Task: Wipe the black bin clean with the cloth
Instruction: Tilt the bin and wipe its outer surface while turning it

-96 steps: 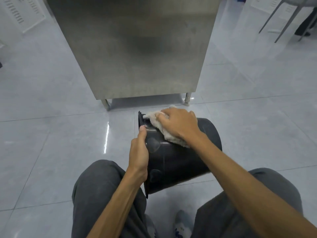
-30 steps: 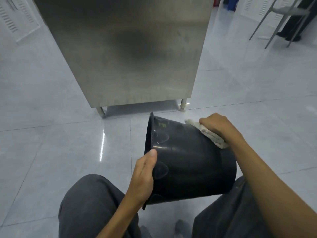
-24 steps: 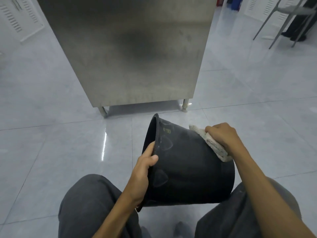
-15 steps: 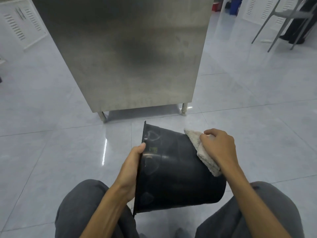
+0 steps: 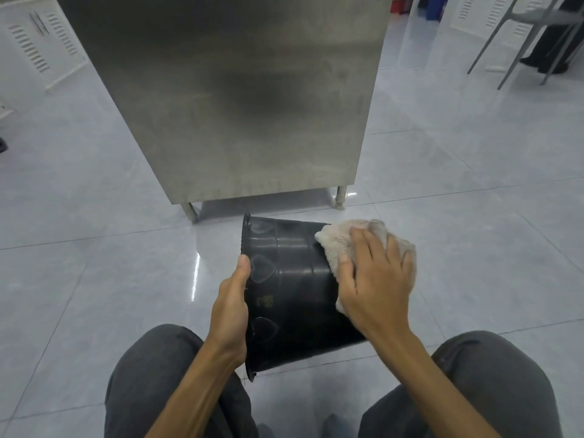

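The black bin [image 5: 294, 292] lies on its side between my knees, its open rim facing left and its base to the right. Faint heart shapes are moulded into its wall. My left hand [image 5: 229, 311] grips the rim, thumb on the outside. My right hand [image 5: 376, 279] is spread flat over the pale cloth [image 5: 339, 243], pressing it against the bin's outer wall near the base. The bin's inside is hidden from me.
A tall stainless steel cabinet [image 5: 240, 99] on short legs stands just beyond the bin. Glossy grey floor tiles [image 5: 94, 273] surround me. Chair legs [image 5: 512, 42] and someone's dark shoes are at the far right. My grey trouser knees [image 5: 151, 374] flank the bin.
The bin has been turned in my left hand over the last second. My right hand went from clutching the cloth at the bin's upper edge to lying flat on it near the base.
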`<move>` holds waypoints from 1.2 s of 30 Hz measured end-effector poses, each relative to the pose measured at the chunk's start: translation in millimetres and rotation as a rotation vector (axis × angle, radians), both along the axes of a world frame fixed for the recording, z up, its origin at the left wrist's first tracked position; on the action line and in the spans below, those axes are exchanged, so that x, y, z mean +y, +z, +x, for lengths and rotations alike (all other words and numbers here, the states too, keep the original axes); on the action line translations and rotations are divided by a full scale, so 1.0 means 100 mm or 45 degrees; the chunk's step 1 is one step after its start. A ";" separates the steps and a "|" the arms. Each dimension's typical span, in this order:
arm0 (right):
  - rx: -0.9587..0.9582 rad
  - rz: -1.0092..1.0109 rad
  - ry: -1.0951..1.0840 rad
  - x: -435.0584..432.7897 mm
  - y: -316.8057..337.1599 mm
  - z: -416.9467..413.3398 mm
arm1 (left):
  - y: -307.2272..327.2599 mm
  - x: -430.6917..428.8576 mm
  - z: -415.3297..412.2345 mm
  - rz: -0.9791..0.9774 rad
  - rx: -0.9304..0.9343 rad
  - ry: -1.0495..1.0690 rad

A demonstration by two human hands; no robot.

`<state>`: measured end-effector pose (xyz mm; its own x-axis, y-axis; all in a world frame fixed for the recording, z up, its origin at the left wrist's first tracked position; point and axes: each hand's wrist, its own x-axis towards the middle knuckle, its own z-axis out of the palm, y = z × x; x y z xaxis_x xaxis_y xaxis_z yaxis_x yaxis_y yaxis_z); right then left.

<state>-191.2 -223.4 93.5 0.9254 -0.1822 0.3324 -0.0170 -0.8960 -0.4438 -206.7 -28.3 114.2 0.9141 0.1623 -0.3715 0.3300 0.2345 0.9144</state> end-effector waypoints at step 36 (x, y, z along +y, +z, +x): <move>-0.297 -0.104 0.414 0.65 -0.25 -0.28 | -0.02 0.00 -0.04 -0.200 -0.179 0.017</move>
